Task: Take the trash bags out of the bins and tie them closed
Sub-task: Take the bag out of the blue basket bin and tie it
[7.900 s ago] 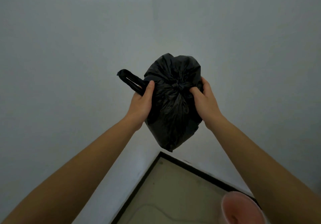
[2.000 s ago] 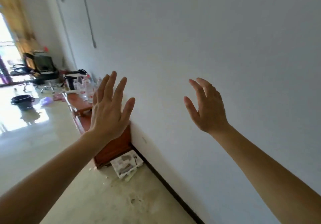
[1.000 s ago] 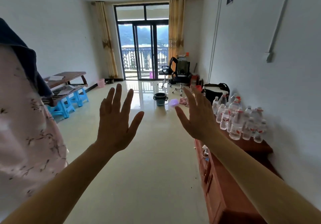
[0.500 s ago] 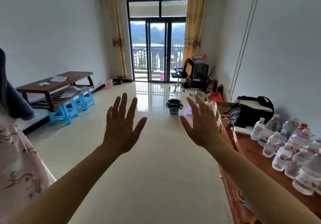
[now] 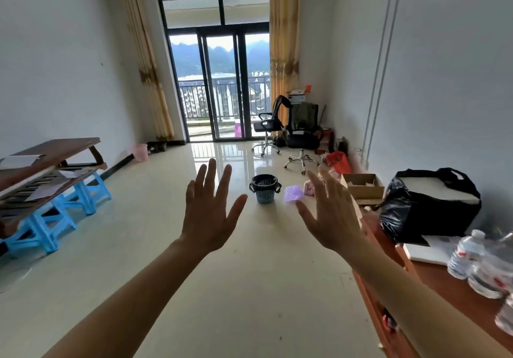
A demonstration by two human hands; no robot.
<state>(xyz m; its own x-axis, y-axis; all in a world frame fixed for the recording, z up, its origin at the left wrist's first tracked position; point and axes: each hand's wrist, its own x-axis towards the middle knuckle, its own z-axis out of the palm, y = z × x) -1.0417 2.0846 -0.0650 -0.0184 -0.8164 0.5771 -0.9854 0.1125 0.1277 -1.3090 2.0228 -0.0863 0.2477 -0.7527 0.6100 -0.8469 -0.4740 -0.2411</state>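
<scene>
— What does the head view give for surfaces?

— A glossy pale tiled floor (image 5: pixel 155 246) that mirrors the far glass balcony doors (image 5: pixel 220 85). In the middle distance stands a small round blue-grey bin (image 5: pixel 264 189) with slotted plastic walls and a dark liner bag (image 5: pixel 263 182) folded over its rim. Just to its right lies a crumpled, translucent purple bag (image 5: pixel 293 194).

— And along the sides?

— On the right, a reddish wooden cabinet (image 5: pixel 449 288) carries a shiny black plastic sack (image 5: pixel 410 213) and clear water bottles (image 5: pixel 483 266), blurred at the near edge. On the left, brown wooden benches (image 5: pixel 50 163) rest on bright blue plastic stools (image 5: pixel 61 207). A pink bin (image 5: pixel 140 152) stands by the far left wall.

— The hands?

— Both empty. The left hand (image 5: pixel 211 207) is spread wide, fingers fanned, palm facing away. The right hand (image 5: pixel 331 213) is likewise released, fingers straight and slightly angled left. Neither touches anything.

— Pose?

— Both bare forearms reach forward from the near corners, hands raised at about the same height, well apart from the bin beyond them.
</scene>
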